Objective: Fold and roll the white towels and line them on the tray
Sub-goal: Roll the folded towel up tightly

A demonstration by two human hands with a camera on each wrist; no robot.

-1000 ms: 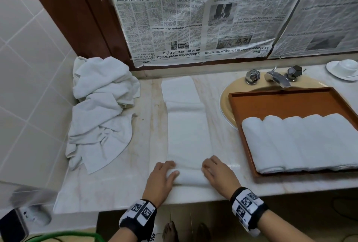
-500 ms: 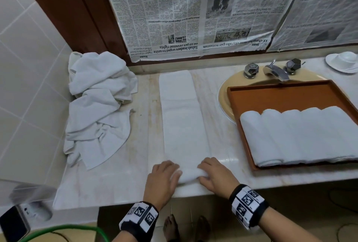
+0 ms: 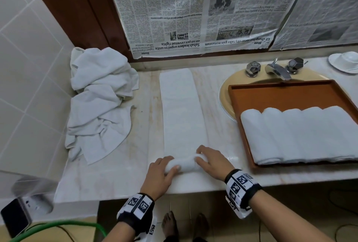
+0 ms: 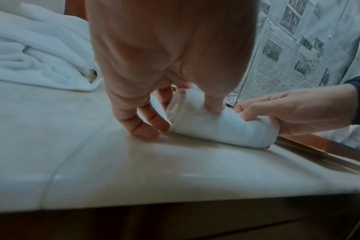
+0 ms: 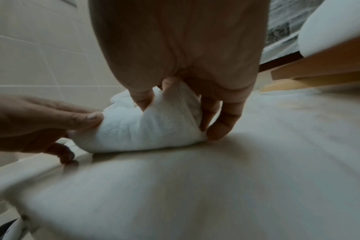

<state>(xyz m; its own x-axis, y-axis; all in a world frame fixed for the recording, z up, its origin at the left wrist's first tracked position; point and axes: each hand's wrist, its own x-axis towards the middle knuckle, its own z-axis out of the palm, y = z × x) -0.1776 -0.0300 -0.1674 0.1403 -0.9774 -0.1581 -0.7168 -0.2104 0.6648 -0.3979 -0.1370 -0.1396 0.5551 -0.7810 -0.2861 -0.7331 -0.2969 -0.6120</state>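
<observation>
Marble counter underfoot of grip; white tiled wall far left; newspaper sheets cover wall beyond; beige sink, chrome tap beyond-right.

Head view downward; both wrist views close, sharing the rolled towel

Newspaper on wall, upside down: "Sabah leaders urged to unite", "Home".

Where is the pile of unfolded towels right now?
In the head view, the pile of unfolded towels sits at the counter's far left against the tiled wall, left of the long folded towel being rolled.
</observation>
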